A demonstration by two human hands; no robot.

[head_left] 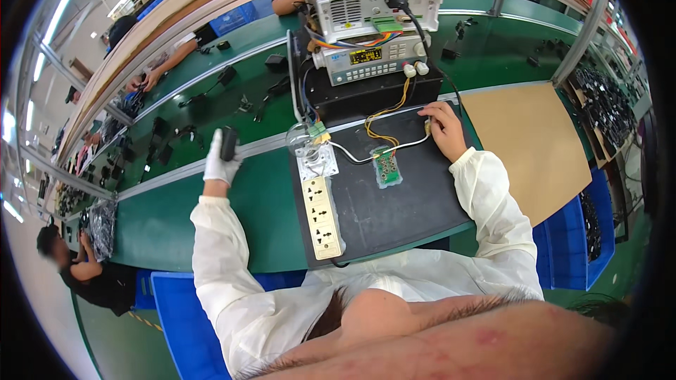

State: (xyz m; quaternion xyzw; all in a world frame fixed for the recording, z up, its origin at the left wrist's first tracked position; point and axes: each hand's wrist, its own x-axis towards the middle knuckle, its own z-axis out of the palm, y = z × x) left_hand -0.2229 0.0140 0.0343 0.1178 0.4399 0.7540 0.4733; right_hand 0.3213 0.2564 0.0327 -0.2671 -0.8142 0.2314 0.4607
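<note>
In my left hand [220, 165], which wears a white glove, is a black power adapter [229, 143], held upright above the green bench. My bare right hand [445, 129] rests on the black mat [380, 214], its fingers closed at the yellowish end of a white cable [412, 144]. That cable runs left to a light bulb [301, 139] and a green terminal block [318, 129]. Between my hands a small green circuit board [386, 167] lies on the mat, with yellow wires [380, 123] running up from it. A cream power strip [322, 217] sits at the mat's left side.
Stacked test instruments [377, 58] stand beyond the mat. A brown cardboard sheet [528, 148] lies at the right, near a blue bin [563, 239]. Black adapters [225, 76] lie on the green conveyor beyond a metal rail. A co-worker [91, 267] sits far left.
</note>
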